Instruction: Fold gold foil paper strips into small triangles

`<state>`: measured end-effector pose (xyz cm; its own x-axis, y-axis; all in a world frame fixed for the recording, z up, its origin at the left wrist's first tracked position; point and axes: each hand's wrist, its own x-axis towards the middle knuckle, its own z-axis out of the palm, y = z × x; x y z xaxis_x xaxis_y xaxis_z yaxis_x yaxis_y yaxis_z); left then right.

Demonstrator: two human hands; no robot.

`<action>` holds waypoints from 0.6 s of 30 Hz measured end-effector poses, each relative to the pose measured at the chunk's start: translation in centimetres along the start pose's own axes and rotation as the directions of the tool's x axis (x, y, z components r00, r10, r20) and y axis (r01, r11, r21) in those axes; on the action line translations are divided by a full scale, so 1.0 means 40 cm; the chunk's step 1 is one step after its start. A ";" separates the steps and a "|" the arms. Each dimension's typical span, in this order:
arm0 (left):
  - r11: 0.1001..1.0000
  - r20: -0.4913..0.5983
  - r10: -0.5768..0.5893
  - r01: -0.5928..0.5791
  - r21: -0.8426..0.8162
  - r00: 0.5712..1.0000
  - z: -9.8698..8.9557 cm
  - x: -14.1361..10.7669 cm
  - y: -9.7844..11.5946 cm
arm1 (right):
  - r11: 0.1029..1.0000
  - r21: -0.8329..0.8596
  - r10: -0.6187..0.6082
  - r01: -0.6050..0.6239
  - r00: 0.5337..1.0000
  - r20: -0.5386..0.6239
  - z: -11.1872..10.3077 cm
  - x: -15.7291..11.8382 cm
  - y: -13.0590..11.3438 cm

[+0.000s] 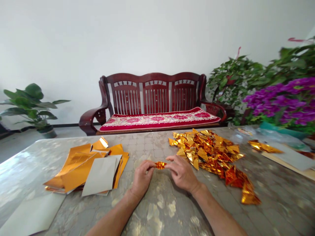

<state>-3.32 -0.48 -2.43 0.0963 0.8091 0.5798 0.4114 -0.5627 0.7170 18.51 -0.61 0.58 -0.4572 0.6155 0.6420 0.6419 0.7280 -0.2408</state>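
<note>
A small folded piece of gold foil paper (160,165) is held just above the table, between my two hands. My left hand (143,175) pinches its left end between thumb and fingers. At the right end, my right hand (181,172) grips it with thumb and fingertips. To the right lies a heap of folded gold foil pieces (209,147), shiny and pointed, trailing toward the front right. Left of my hands is a loose stack of gold foil sheets (76,164), with grey-white sheets (99,175) face up on top.
A single pale sheet (34,213) lies at the table's (152,209) front left. Boards with a foil piece (265,146) and plastic wrap sit at right, by purple flowers (283,101). A wooden bench (157,98) and potted plants (31,105) stand beyond.
</note>
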 end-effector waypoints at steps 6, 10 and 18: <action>0.999 0.052 0.009 -0.007 -0.037 0.999 0.002 0.002 -0.002 | 0.998 -0.051 -0.023 0.026 0.997 0.068 0.013 -0.004 0.011; 0.999 0.130 0.009 -0.002 -0.050 0.991 0.001 0.002 0.000 | 0.999 -0.012 -0.029 0.030 0.995 0.091 0.017 -0.011 0.025; 0.998 0.268 0.063 -0.060 -0.016 0.961 -0.004 0.000 0.000 | 0.999 0.048 -0.018 0.014 0.997 0.079 0.026 -0.017 0.028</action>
<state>-3.48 -0.50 -2.39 0.3616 0.7880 0.4983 0.3900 -0.6132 0.6869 18.91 0.11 -0.86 -0.5160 0.6244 0.5865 0.6052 0.7502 -0.2662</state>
